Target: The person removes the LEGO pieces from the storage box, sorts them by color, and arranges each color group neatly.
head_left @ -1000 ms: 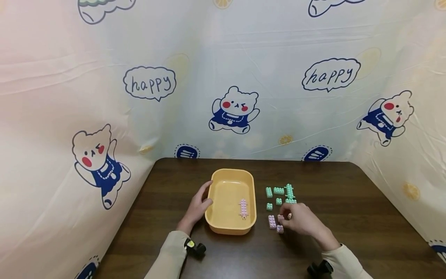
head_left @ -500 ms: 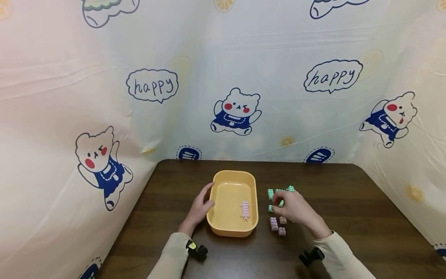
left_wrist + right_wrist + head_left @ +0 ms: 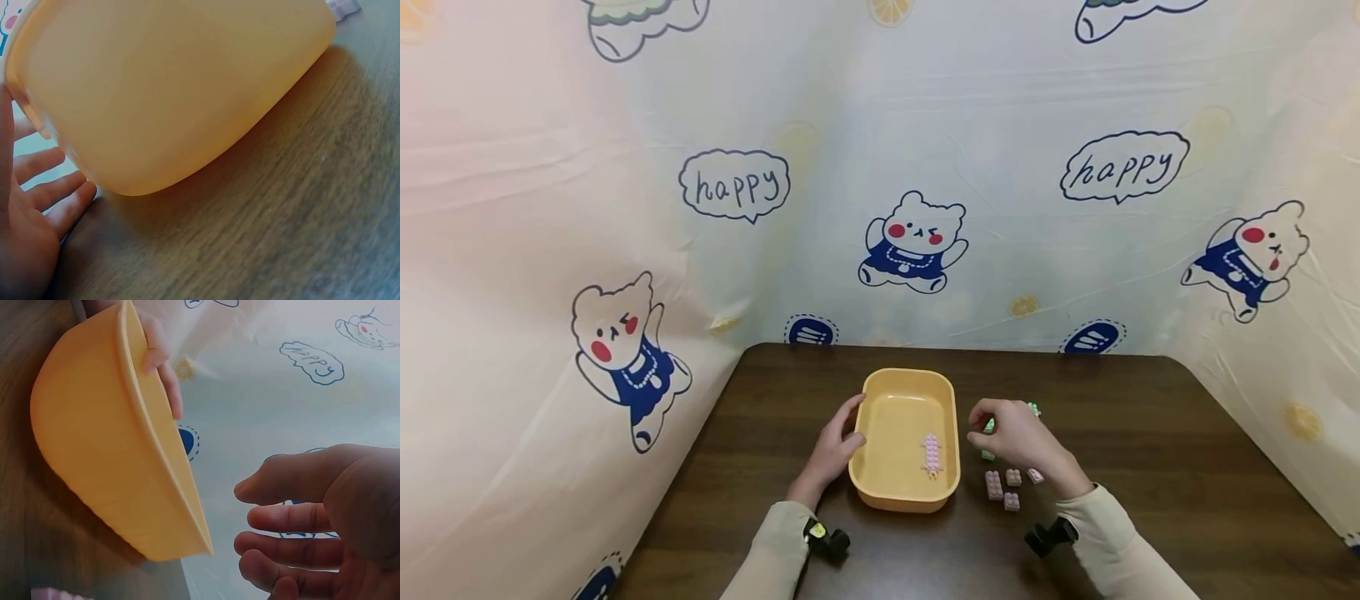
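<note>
In the head view my left hand [image 3: 831, 450] grips the left rim of a yellow plastic bin [image 3: 904, 505], thumb over the edge. Its other fingers [image 3: 47, 190] lie along the outer wall in the left wrist view. Inside the bin, toward its right side, lies a pink toy-brick piece [image 3: 932, 454] with small side prongs. My right hand [image 3: 1018, 433] hovers right of the bin, over the green toy bricks [image 3: 988, 455]. In the right wrist view, its thumb [image 3: 281, 479] and loosely bent fingers have nothing between them. The right hand hides most of the green bricks.
Several pink toy bricks [image 3: 994, 485] lie on the dark wooden table [image 3: 790, 383], nearer than the green ones. A pale curtain [image 3: 1000, 250] with printed bears hangs behind and beside the table. Each wrist carries a small black camera [image 3: 827, 542].
My right hand has moved from the pink bricks up and left, over the green ones toward the bin. The pink bricks are now uncovered. My left hand keeps its hold on the bin.
</note>
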Tool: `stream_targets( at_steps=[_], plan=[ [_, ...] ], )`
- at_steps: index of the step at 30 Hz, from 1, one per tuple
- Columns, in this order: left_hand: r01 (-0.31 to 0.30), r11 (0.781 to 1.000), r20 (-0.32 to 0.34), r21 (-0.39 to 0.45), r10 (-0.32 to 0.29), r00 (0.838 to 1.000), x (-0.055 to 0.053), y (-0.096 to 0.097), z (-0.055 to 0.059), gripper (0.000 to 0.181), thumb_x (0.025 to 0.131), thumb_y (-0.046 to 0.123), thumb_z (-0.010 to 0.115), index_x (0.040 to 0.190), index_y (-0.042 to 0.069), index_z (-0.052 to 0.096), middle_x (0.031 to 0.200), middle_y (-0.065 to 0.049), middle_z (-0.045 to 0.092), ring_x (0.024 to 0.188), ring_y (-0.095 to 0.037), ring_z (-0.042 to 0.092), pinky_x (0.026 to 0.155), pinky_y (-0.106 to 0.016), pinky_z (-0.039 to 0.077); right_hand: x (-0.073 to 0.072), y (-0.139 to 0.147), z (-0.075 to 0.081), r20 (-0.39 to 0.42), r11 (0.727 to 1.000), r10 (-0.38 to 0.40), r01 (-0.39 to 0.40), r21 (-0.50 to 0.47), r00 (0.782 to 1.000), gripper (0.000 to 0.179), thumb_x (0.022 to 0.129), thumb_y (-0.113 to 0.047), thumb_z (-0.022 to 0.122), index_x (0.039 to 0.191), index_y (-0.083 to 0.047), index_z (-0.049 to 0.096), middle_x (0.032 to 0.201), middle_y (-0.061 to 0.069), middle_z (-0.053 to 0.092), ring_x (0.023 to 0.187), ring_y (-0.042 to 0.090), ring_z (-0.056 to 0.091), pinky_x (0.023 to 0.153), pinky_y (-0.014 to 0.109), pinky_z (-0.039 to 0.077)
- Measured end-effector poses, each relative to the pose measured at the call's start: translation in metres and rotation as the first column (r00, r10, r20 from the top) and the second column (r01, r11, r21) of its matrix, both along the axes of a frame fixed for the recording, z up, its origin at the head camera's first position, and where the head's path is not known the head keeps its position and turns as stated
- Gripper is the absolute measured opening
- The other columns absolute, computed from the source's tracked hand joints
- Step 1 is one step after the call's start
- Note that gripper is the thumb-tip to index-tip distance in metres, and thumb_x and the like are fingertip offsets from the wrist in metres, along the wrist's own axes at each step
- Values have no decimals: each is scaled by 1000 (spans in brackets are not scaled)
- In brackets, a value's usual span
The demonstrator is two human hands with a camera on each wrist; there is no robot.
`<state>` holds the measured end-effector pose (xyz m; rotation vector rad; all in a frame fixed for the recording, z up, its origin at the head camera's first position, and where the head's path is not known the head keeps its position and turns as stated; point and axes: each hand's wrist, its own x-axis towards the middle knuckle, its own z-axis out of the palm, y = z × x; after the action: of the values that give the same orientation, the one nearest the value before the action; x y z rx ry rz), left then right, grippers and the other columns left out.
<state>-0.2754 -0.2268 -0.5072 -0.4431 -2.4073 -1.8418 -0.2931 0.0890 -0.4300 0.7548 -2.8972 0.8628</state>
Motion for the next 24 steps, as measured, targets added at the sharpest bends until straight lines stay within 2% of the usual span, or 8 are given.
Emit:
stream_targets(
  at_steps=[11,17,24],
  plan=[
    [5,1000,12,-4,-5,1000,2,1,2,67,87,-4,48,151,2,29,149,-27,38,132,-40,45,93,-24,45,-5,-27,1,50,999,7,-5,-52,999,14,80,-20,76,90,-13,68,77,-6,64,62,9,55,55,25,46],
    [-5,1000,14,2,5,1000,1,0,3,68,87,-4,49,151,3,30,148,-27,41,131,-40,46,94,-25,45,-6,-39,-3,74,999,30,-28,-27,997,20,79,-21,77,93,-9,69,78,-4,62,63,11,53,52,25,45],
    [5,1000,19,15,-6,1000,0,0,2,68,87,-5,49,151,3,29,149,-27,39,132,-39,45,96,-30,46,-7,-52,-8,44,998,66,-66,4,997,19,78,-22,78,91,-10,70,78,-5,63,68,9,55,57,23,47]
  ],
)
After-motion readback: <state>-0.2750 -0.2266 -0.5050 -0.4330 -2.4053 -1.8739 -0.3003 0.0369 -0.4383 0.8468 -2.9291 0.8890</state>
